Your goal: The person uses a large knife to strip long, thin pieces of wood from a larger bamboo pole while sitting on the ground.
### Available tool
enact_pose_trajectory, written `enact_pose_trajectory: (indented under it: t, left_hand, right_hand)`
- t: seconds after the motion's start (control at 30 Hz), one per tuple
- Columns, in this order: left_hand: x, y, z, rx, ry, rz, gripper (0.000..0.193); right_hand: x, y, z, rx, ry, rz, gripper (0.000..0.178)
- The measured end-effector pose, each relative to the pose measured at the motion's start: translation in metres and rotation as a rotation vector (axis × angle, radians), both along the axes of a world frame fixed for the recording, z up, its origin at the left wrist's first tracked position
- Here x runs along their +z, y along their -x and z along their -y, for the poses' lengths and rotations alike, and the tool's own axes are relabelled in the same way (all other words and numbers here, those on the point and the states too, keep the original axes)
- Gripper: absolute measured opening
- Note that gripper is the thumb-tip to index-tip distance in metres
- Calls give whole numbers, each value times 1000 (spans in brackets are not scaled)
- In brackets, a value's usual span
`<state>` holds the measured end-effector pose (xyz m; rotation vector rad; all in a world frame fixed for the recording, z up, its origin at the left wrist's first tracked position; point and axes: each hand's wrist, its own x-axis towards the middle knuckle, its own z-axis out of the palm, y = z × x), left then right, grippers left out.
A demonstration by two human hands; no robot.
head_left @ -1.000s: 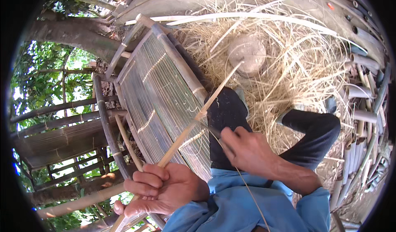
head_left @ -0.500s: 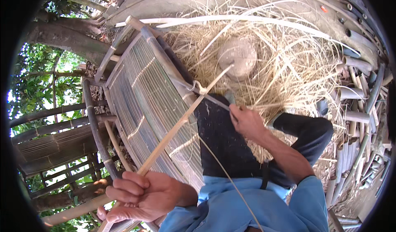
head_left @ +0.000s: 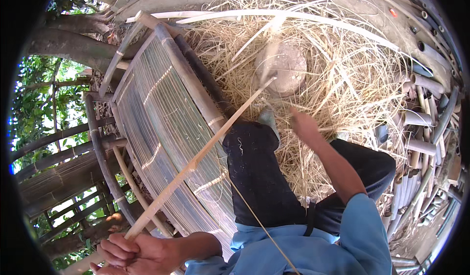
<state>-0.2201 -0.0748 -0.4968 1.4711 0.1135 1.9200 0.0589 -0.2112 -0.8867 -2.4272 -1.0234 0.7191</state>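
Observation:
My left hand (head_left: pixel 139 254), at the lower left, is closed around the near end of a long bamboo strip (head_left: pixel 191 165). The strip slants up across the bench, and its far tip lies over a round wooden block (head_left: pixel 289 64). A small raised node shows midway along it. My right hand (head_left: pixel 306 127) is closed, beyond my knee and to the right of the strip, apart from it. A knife was in that hand a moment ago; now a pale smear (head_left: pixel 271 50) above the hand, over the block, looks like its blade in motion.
A slatted bamboo bench (head_left: pixel 171 113) stands to the left of my leg. Straw-like shavings (head_left: pixel 342 74) cover the ground around the block, with a long pale strip (head_left: pixel 293 14) across them. Cut bamboo pieces (head_left: pixel 421 148) are piled at the right. A thin strand (head_left: pixel 259 218) crosses my lap.
My right hand has moved forward and right, off the strip, and the knife has left the curled shaving there. My left hand has shifted down and left with the strip.

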Motion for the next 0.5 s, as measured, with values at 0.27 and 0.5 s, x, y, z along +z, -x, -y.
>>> enact_pose_trajectory:
  t: [0.27, 0.5]
  left_hand:
    - [16, -24, 7, -232, 133, 193, 33]
    - [15, -22, 25, -599, 27, 100, 31]
  right_hand:
    - [-11, -26, 18, -145, -91, -131, 36]
    - [103, 33, 46, -86, -148, -135, 28]
